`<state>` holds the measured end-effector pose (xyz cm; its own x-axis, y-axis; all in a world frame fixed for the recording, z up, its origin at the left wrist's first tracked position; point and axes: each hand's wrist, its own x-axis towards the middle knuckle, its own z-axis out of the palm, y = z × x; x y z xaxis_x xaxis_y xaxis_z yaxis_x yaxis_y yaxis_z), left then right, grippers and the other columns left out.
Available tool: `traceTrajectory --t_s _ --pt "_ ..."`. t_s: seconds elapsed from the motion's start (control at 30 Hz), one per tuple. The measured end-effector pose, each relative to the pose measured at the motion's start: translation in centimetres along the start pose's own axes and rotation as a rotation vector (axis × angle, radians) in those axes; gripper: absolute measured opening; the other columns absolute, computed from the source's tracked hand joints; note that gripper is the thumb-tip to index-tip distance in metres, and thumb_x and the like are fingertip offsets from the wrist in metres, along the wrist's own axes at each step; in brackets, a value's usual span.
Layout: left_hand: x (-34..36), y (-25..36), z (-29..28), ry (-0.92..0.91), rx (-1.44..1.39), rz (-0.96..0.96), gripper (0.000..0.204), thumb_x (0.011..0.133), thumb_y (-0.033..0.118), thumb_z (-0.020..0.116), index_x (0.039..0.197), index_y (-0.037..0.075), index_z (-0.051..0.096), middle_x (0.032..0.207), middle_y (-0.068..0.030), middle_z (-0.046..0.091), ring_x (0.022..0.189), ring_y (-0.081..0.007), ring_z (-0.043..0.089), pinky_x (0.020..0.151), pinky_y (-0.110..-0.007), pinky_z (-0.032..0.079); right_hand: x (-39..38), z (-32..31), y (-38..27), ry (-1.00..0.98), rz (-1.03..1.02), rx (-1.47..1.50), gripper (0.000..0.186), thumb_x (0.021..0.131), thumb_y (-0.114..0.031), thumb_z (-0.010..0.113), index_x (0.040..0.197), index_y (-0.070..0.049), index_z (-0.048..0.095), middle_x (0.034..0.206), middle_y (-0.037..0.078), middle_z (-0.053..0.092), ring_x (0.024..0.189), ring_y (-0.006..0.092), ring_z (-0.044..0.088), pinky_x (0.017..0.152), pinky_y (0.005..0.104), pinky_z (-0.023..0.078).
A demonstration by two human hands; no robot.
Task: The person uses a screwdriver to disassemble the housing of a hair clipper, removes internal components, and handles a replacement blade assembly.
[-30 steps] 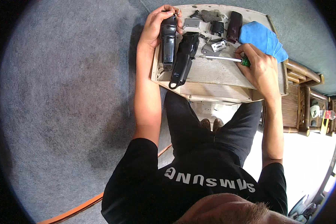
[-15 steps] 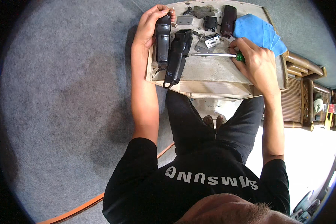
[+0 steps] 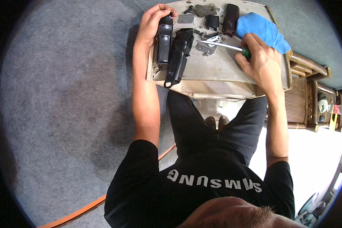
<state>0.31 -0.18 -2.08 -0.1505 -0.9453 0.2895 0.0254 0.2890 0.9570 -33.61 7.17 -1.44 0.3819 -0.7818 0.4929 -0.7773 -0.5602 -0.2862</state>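
My left hand [image 3: 152,23] is closed around the far end of a black hair clipper body [image 3: 163,45] at the table's left edge. By its fingertips shows a small copper-coloured bit, too small to name. Another black clipper housing [image 3: 179,57] lies just right of it, slanted, with a hanging loop at its near end. In my right hand [image 3: 260,59] is a screwdriver [image 3: 228,46] with a green handle. Its shaft points left and crosses over the metal clipper blades [image 3: 206,48], partly hiding them; whether the tip touches anything I cannot tell.
Farther back on the wooden table [image 3: 216,72] lie a grey metal plate [image 3: 186,19], a small black part [image 3: 212,22], a dark oblong case [image 3: 230,19] and several small loose pieces. A folded blue cloth [image 3: 256,28] sits at the right. Bamboo furniture [image 3: 307,68] stands beyond the right edge.
The screwdriver tip has swung away from me, from in front of the clipper blades to over them, so the shaft now slants. My left hand keeps its hold, nearly still.
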Motion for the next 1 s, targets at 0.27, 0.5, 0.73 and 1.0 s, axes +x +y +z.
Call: traceTrajectory --t_s 0.27,0.5,0.73,1.0 --pt "0.16 -0.22 -0.02 -0.032 0.108 -0.007 0.011 0.099 0.013 0.057 0.104 0.004 0.061 0.096 -0.0093 0.071 0.093 -0.0151 0.065 0.09 -0.028 0.051 -0.07 0.28 0.3 0.005 -0.066 -0.012 0.025 0.087 -0.027 0.074 0.099 -0.009 0.063 0.092 0.008 0.068 0.077 0.0338 0.07 0.067 0.0444 0.056" --pt "0.06 0.05 0.23 -0.039 0.045 -0.073 0.012 0.099 0.014 0.057 0.104 0.004 0.061 0.098 -0.0102 0.071 0.096 -0.0168 0.067 0.093 -0.03 0.052 -0.13 0.41 0.39 0.012 -0.062 -0.022 0.021 0.084 -0.02 0.075 0.099 -0.011 0.065 0.092 0.006 0.068 0.079 0.031 0.07 0.068 0.0422 0.053" --pt "0.3 -0.18 -0.06 -0.069 0.116 -0.013 0.012 0.098 0.013 0.056 0.102 0.004 0.062 0.095 -0.0076 0.069 0.101 -0.0169 0.065 0.097 -0.03 0.049 -0.03 0.29 0.29 -0.011 -0.056 -0.028 0.024 0.086 -0.026 0.076 0.102 -0.012 0.064 0.095 0.006 0.07 0.08 0.0312 0.072 0.068 0.0425 0.057" --pt "0.2 -0.64 -0.04 -0.013 0.152 -0.022 0.01 0.1 0.012 0.056 0.102 0.004 0.062 0.093 -0.0075 0.069 0.1 -0.0159 0.065 0.095 -0.03 0.049 -0.11 0.24 0.41 0.019 -0.064 -0.028 0.024 0.087 -0.026 0.074 0.1 -0.01 0.062 0.095 0.007 0.07 0.077 0.0332 0.071 0.066 0.0441 0.057"
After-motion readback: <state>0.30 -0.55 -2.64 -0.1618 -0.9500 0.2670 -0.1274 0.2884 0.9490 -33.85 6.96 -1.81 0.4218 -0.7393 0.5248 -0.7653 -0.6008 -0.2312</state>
